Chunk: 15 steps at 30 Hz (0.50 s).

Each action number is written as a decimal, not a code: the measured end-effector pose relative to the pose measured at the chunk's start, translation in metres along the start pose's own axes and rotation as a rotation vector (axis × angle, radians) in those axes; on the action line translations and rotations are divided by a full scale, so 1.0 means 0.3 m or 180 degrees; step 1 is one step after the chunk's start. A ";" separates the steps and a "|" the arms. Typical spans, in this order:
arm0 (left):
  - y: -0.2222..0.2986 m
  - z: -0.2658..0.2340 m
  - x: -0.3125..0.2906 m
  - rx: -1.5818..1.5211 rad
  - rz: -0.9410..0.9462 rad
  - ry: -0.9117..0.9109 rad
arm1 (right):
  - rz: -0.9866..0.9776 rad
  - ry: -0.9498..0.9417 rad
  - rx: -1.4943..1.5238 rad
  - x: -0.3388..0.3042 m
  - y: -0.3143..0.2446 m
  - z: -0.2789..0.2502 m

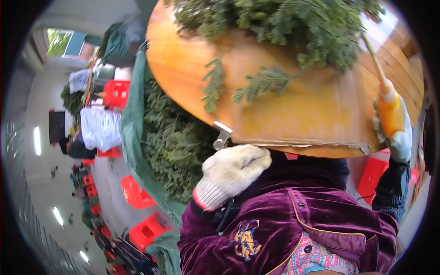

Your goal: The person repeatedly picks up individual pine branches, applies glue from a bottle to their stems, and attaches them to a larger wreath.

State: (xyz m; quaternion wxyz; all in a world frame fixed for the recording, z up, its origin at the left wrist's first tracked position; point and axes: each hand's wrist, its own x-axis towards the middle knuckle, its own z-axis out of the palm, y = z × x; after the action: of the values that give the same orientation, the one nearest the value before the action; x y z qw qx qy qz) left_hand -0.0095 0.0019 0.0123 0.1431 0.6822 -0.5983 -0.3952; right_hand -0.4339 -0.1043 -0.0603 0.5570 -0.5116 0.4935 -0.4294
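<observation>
We note the right hand (401, 137) with fingers clasped round an orange bottle (391, 117) at the table's (167, 55) right side. Left hand (236, 169) curls near a metal clip (222, 135); whether its fingers grip anything, we cannot tell. Green sprig (263, 85) lies on cardboard (298, 117).

Red stools (133, 190) on grey floor (109, 183)

round table (169, 55): far rim cut off by the upper edge, with part of the greenery heap (311, 25) upon it. orange bottle (392, 114), at the table's right rim: nozzle tip blurred; contact with the heap unclear. right hand (402, 136): palm hidden behind the bottle. left hand (233, 173), below the table's near rim: fingertips curled from sight; grip undetermined. dark-clothed person (82, 149), far left of the table: too small to resolve.
</observation>
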 end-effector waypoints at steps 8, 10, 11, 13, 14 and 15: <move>0.017 -0.090 -0.006 -0.0168 0.0551 0.1504 | 0.0057 0.0064 0.0271 0.006 -0.087 0.097; 0.004 -0.095 0.054 0.0046 0.1434 0.1869 | 0.0086 0.0028 0.0243 0.007 -0.093 0.099; 0.004 -0.114 0.079 0.0857 0.1684 0.1875 | 0.0100 0.0015 0.0232 0.005 -0.097 0.099; 0.018 -0.121 0.122 0.1422 0.1716 0.1794 | 0.0174 -0.0014 0.0235 0.001 -0.103 0.100; 0.028 -0.124 0.150 0.1655 0.1748 0.1771 | 0.0206 -0.0023 0.0247 0.001 -0.107 0.100; 0.040 -0.121 0.175 0.1912 0.1788 0.1746 | 0.0253 -0.0028 0.0263 -0.002 -0.108 0.103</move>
State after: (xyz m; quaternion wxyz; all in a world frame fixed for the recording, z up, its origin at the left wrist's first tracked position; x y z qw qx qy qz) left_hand 0.0064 -0.0599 0.0245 0.1934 0.5845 -0.7868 0.0428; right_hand -0.4026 -0.1028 -0.0283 0.5964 -0.4702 0.4929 -0.4247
